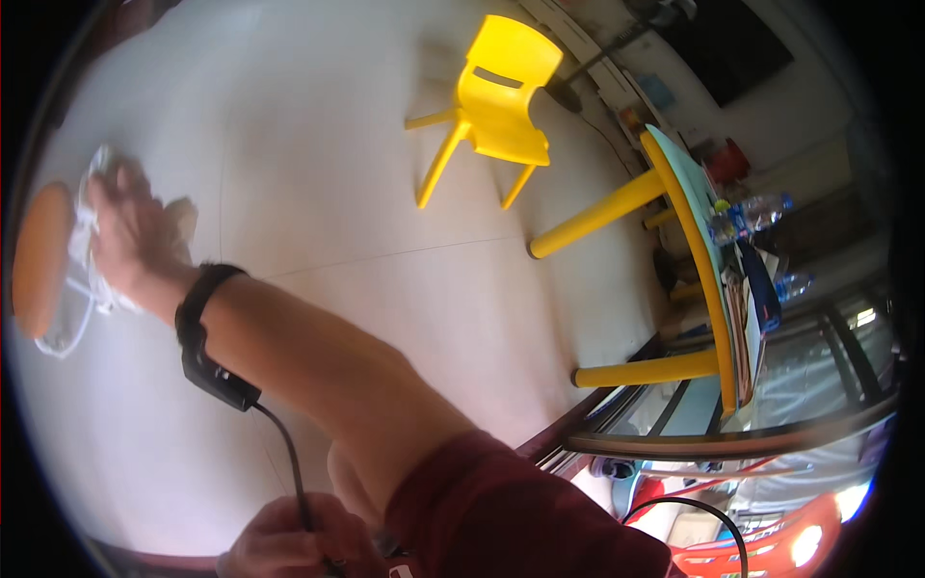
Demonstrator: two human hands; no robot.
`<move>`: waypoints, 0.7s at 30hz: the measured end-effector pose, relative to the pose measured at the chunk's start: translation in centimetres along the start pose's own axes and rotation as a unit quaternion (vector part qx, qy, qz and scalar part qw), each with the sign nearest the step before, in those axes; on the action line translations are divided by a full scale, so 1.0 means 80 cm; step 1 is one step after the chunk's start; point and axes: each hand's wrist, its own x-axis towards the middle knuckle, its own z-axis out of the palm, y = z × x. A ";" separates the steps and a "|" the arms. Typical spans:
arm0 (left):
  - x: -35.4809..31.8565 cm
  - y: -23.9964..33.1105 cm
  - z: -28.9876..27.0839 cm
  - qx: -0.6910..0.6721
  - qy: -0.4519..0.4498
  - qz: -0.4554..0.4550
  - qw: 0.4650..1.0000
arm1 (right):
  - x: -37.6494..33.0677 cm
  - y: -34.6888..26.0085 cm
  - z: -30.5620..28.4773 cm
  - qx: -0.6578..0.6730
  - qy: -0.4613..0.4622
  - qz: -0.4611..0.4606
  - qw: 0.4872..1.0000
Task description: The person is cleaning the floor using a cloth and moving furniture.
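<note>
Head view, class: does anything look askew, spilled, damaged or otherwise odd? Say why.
Nothing looks spilled or damaged. The yellow-legged table appears tipped sideways, probably just from the camera's slant and fisheye bend. The right hand, on a white cloth, has an unusual black cable leading from its wrist device.

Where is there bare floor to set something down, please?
Bare floor lies between the yellow chair and the right hand, also between two nearer legs of the table. It is crowded at the picture's left, around the cloth and stool, and on the table, around the bottles.
</note>
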 end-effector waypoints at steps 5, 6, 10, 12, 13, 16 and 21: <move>0.019 0.022 0.011 -0.010 0.000 -0.048 0.999 | 0.010 0.020 0.028 0.032 0.002 0.053 0.998; 0.023 0.025 0.010 -0.007 -0.001 -0.050 0.999 | 0.012 0.016 0.034 0.036 0.020 0.046 0.998; 0.051 0.032 0.004 -0.004 -0.006 -0.039 0.999 | 0.014 -0.013 0.048 0.044 -0.057 0.012 0.997; 0.067 0.035 0.003 -0.002 -0.007 -0.015 1.000 | 0.005 -0.048 0.020 -0.006 -0.083 0.019 0.996; 0.079 0.037 0.005 -0.001 -0.011 0.000 1.000 | -0.002 -0.058 0.004 -0.016 -0.086 0.016 0.996; 0.071 0.049 -0.001 -0.010 0.041 0.083 0.996 | -0.039 -0.101 -0.050 -0.059 -0.052 0.030 0.996; 0.082 0.079 -0.072 -0.088 0.062 0.284 0.953 | -0.153 -0.005 -0.165 -0.702 -0.180 0.365 0.584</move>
